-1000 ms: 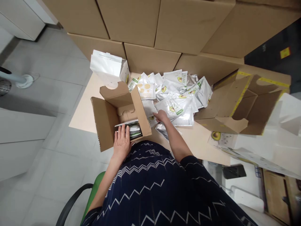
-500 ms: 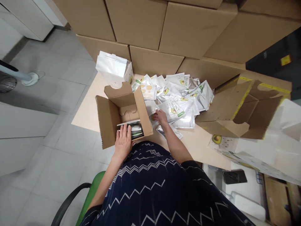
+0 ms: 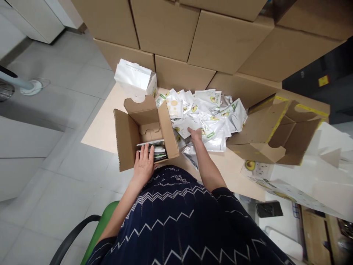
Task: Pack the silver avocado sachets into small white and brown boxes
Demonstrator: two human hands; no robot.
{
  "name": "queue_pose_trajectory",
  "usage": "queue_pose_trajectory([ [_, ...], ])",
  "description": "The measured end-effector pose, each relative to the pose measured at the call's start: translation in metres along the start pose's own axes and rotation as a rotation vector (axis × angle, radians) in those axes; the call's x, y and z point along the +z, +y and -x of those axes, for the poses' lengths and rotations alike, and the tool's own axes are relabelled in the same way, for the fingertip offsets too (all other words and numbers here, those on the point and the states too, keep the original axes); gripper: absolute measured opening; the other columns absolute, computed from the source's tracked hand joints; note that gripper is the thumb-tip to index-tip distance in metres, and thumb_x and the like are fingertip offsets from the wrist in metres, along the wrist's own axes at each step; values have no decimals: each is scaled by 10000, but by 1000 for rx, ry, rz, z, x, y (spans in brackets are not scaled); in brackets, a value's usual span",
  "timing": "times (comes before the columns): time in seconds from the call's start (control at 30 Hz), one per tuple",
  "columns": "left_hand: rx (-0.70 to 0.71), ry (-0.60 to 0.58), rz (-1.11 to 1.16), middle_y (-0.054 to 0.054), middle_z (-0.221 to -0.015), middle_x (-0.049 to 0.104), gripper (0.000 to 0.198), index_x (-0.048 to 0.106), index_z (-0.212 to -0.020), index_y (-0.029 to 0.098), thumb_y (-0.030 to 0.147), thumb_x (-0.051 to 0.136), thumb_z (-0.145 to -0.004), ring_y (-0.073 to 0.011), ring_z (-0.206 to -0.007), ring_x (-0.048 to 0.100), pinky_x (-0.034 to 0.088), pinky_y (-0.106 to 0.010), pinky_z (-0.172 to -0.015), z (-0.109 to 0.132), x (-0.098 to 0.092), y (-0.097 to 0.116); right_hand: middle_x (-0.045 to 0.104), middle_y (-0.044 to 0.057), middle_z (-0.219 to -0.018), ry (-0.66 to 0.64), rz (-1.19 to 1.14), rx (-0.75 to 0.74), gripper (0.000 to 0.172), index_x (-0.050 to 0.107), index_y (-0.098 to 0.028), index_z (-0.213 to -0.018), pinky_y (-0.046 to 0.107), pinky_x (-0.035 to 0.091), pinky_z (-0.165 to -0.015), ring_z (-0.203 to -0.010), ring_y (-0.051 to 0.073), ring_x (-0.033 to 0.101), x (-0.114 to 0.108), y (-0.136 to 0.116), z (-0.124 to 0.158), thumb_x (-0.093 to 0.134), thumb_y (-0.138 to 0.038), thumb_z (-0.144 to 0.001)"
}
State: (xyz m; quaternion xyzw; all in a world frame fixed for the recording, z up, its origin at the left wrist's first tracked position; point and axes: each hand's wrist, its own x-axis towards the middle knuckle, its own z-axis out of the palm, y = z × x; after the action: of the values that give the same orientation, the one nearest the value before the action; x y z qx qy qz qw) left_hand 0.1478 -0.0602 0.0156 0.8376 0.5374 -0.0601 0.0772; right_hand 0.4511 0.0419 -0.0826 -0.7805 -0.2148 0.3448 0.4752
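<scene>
An open brown cardboard box [image 3: 127, 138] stands on the table in front of me, with several flat packets [image 3: 157, 151] upright at its near end. My left hand [image 3: 143, 162] reaches over the near wall, its fingers stretched out and lying against those packets. To the right of the box, my right hand [image 3: 195, 134] grips the edge of a white sachet [image 3: 184, 126] with its thumb and fingers; part of the grip is hidden. Beneath and beyond it spreads a heap of silvery-white avocado sachets [image 3: 217, 117].
A white carton [image 3: 135, 79] stands behind the box. An open cardboard box with yellow tape [image 3: 256, 125] lies at the right, near a large white avocado-printed carton [image 3: 311, 176]. Stacked cardboard boxes [image 3: 162, 29] line the back. A green chair [image 3: 102, 228] is at my left.
My right hand has moved slightly right and lifted a white sachet from beside the box onto the heap's top. My left hand stays on the packets. The view has shifted slightly.
</scene>
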Motion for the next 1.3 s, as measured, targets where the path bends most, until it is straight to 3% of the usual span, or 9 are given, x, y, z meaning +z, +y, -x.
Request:
queue_pose_trajectory([
  [0.07,-2,-3,2,-225,-1655,233,817,320,-1575,95,337,658,-872,-377,-1530,251,256,-551,-1229,0,-1,1,726,120,-1084,-14,63,90,338,615,-119,-1112,314,583,-819,-982,197,686,0,-7,6,590,-207,-787],
  [0.13,-1,-3,11,-222,-1655,235,820,328,-1575,113,334,671,-864,-385,-1527,257,264,-555,-1226,0,-2,2,716,144,-1169,-17,138,22,349,626,-103,-1159,313,556,-904,-1048,197,679,-8,-20,12,533,-232,-848],
  [0.33,-4,-22,38,-229,-1655,232,797,352,-1568,129,313,678,-865,-397,-1526,253,257,-571,-1225,0,-6,3,710,114,-1104,28,130,-619,413,648,-134,-1176,386,512,-980,-1098,227,643,-53,-104,55,441,-425,-968],
  [0.47,3,-27,41,-234,-1658,220,795,359,-1566,133,320,686,-866,-401,-1526,251,255,-573,-1224,0,-6,3,691,20,-1006,-313,148,-866,302,675,-241,-1144,313,522,-860,-968,174,640,-59,-175,110,479,-414,-994],
  [0.6,-4,-8,39,-227,-1654,240,803,362,-1564,140,340,694,-861,-402,-1518,271,256,-573,-1223,1,-3,3,697,11,-899,-797,570,-1042,262,693,-234,-1071,264,456,-747,-841,161,642,-18,-213,143,445,-206,-993],
  [0.73,-15,-4,35,-228,-1641,277,821,360,-1564,126,349,702,-852,-407,-1504,297,254,-565,-1225,0,-2,4,736,99,-968,-1036,1031,-1107,284,706,-164,-1058,271,395,-711,-898,217,673,55,-204,142,475,-80,-916],
  [0.9,-36,-13,40,-219,-1645,275,834,334,-1571,102,349,687,-856,-403,-1494,312,269,-555,-1220,0,-4,5,760,131,-1119,-1284,1283,-1016,283,762,-137,-1038,254,420,-744,-997,239,695,124,-168,128,572,-56,-845],
  [1.07,-54,-15,77,-221,-1652,251,866,307,-1577,86,337,692,-843,-400,-1512,275,255,-558,-1228,0,-6,7,782,117,-1048,-1386,1323,-817,226,781,-117,-961,217,454,-755,-941,204,696,137,-144,121,648,-70,-785],
  [1.3,-37,9,41,-300,-1654,127,1061,260,-1587,52,368,816,-740,-459,-1542,120,155,-614,-1237,-6,-11,3,775,85,-827,-1489,1266,-768,72,748,-123,-760,231,474,-758,-807,182,661,126,-143,115,694,-94,-723],
])
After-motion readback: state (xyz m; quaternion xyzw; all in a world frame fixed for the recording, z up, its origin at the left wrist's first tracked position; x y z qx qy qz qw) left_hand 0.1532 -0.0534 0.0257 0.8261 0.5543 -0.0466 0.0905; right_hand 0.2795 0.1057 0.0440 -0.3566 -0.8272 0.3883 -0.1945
